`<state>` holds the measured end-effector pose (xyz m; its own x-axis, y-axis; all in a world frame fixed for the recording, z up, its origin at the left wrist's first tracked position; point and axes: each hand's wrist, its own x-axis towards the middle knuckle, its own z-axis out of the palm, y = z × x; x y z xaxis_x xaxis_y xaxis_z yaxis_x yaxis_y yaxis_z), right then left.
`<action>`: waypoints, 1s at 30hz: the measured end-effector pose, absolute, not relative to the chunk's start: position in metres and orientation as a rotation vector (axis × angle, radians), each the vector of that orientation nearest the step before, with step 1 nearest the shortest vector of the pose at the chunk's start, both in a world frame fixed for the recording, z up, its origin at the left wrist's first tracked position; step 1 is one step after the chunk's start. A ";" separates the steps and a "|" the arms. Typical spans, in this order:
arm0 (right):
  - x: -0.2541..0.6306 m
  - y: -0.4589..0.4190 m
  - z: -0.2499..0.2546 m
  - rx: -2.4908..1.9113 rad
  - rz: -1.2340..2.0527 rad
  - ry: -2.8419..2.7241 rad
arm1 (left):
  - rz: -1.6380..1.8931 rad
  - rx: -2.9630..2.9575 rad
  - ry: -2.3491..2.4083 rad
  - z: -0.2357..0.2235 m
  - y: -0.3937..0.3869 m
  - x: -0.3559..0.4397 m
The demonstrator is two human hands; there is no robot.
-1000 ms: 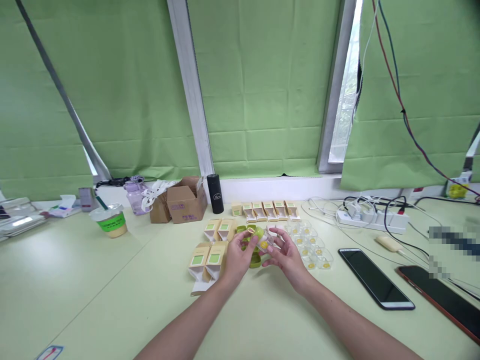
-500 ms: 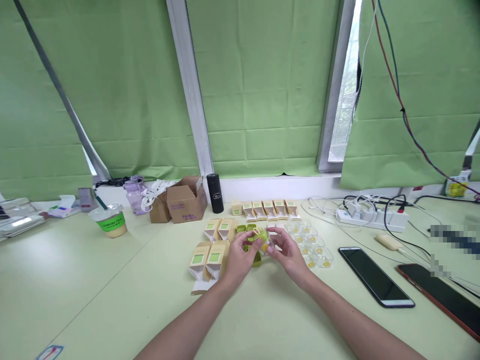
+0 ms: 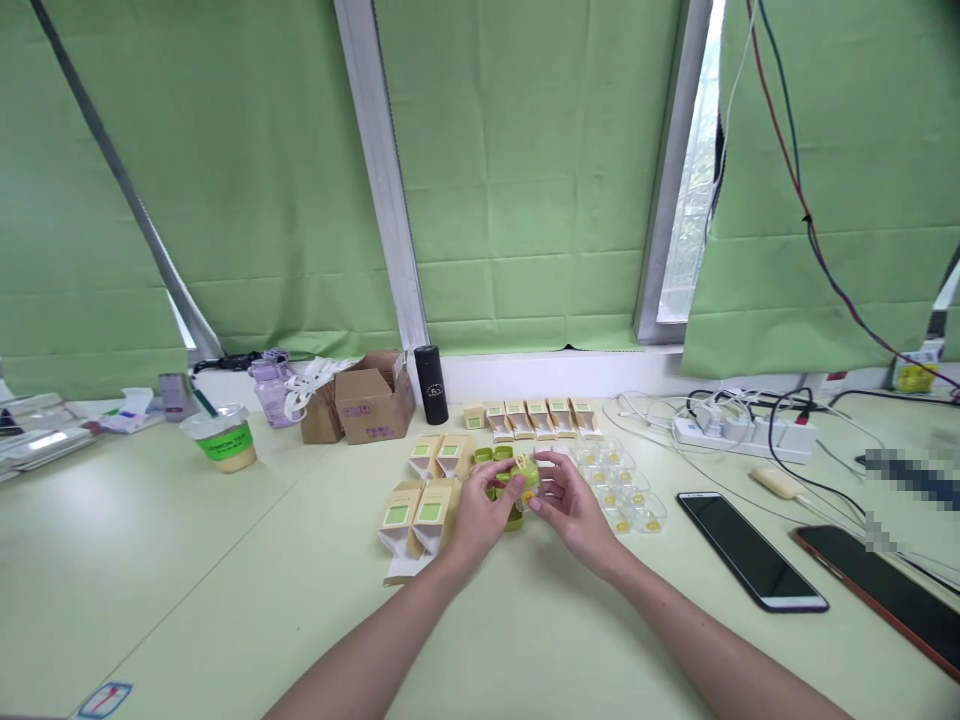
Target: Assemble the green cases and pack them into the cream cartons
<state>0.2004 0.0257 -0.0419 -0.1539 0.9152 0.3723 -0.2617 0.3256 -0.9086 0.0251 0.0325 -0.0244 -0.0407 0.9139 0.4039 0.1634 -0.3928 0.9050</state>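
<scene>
Both hands meet over the table around one small container. Its green lid [image 3: 528,470], with a pale loop on top, is pinched by my left hand [image 3: 481,502]. My right hand [image 3: 576,508] has its fingers around the clear plastic cup [image 3: 529,499] below, which shows a yellow spot. Lid and cup are together; whether they are fastened I cannot tell. Several green caps [image 3: 503,454] lie behind and below the hands, partly hidden. Beside my right hand stand rows of clear cups [image 3: 612,487] with yellow spots.
Small open cartons [image 3: 433,512] stand left of my hands, others [image 3: 538,420] at the back. Behind are a black flask [image 3: 430,386], a cardboard box [image 3: 373,405] and a drink cup [image 3: 223,440]. Phones [image 3: 750,552] and a power strip with cables [image 3: 780,440] lie right.
The green lid and the clear cup, tilted and side by side before, have come together with the lid on top. My right hand has moved slightly left and up.
</scene>
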 end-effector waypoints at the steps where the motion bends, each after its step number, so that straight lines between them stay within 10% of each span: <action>1: 0.200 0.026 -0.042 -0.669 1.178 -1.326 | 1.489 1.600 1.156 -0.024 0.033 0.025; 30: 0.204 0.029 -0.035 -0.566 1.238 -1.265 | 1.484 1.909 1.096 -0.034 0.026 0.025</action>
